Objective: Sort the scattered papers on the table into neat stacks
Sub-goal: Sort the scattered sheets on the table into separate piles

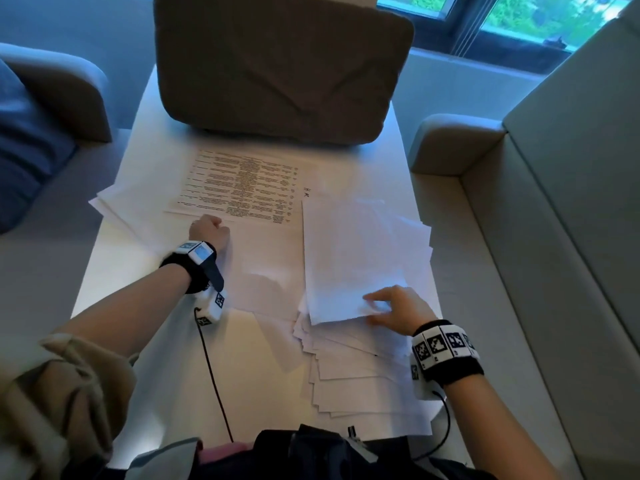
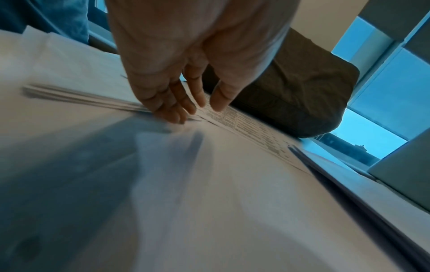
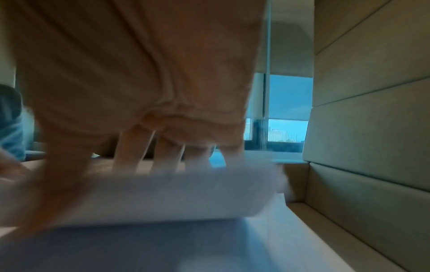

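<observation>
Right wrist view smeared by motion: right hand (image 3: 130, 88) and the sheet (image 3: 167, 195) it grips are soft, edges unreadable. Printed sheet (image 1: 242, 183) text too small to read from the head view. Left hand's (image 1: 209, 230) fingers tucked under from the head view. Counter (image 1: 110, 271) mostly buried under papers; its near edge hidden by clothing. Cushion (image 1: 277, 64) top cut off by the frame.
</observation>
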A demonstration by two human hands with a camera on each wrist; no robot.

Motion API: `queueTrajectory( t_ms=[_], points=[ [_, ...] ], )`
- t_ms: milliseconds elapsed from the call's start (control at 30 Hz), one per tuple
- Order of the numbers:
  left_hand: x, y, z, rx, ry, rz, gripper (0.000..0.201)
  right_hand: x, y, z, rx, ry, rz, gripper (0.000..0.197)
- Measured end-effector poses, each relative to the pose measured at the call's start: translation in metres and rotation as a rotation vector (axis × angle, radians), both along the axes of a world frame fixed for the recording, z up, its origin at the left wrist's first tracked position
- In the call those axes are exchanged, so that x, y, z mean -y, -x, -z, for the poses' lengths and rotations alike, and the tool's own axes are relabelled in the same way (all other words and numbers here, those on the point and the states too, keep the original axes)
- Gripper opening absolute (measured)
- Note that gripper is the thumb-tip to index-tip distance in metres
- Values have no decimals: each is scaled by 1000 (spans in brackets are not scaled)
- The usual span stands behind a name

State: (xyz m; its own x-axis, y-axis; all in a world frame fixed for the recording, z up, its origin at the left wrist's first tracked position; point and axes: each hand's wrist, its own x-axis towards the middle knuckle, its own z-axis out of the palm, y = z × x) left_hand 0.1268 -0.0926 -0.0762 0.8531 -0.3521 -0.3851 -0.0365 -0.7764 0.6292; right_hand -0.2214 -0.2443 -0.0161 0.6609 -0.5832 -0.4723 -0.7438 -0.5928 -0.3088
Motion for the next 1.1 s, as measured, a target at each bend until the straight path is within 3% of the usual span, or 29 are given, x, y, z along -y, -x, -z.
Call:
queueTrajectory(
  t_ms=[67, 100, 200, 367, 467, 533, 567, 633, 700, 867, 967, 1100],
  points=[
    [3, -6, -1, 16, 4, -6, 34, -4, -2, 5, -88, -106, -4, 73],
    [4, -10, -3, 31, 13, -15, 33, -5, -4, 9, -60, -123, 16, 77],
    [4, -27, 1, 83, 21, -84, 33, -4, -12, 29, 35, -37, 110, 75],
    [-2, -39, 6, 199, -76, -199, 41, -5, -16, 56, -74, 48, 169, 84],
    [-2, -71, 40, 94, -118, -144, 81, -4, -16, 60, -35, 56, 194, 83],
    [1, -112, 93, 84, -128, -171, 117, -3, -16, 62, -25, 64, 203, 83],
    [4, -116, 96, 83, -146, -177, 130, -4, -16, 63, -19, 63, 206, 83],
    [7, -94, 57, 96, -181, -170, 144, -4, -16, 63, -9, 54, 219, 83],
    [7, -78, 28, 93, -214, -148, 138, -4, -15, 63, -1, 54, 227, 82],
    [10, -83, 13, 5, -266, -159, 136, -5, -14, 63, 14, 50, 231, 81],
    [8, -86, 8, -4, -221, -222, 110, -5, -13, 65, 13, 55, 228, 82],
    [-5, -90, 11, -35, 5, -311, 63, -4, -13, 64, 23, 53, 229, 81]
  ],
)
